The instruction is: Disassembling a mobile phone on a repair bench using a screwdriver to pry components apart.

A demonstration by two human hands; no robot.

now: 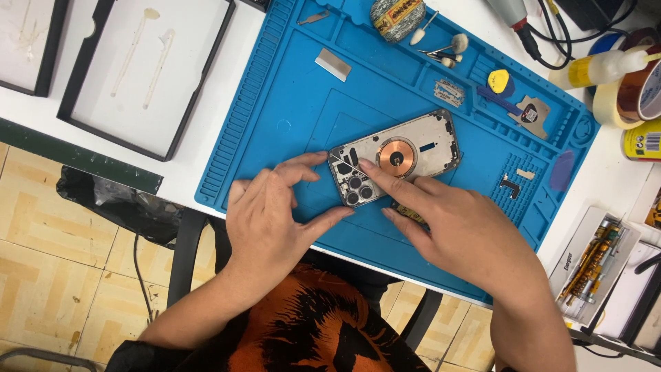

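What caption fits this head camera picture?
Left hand and right hand work on an opened phone on a blue mat.
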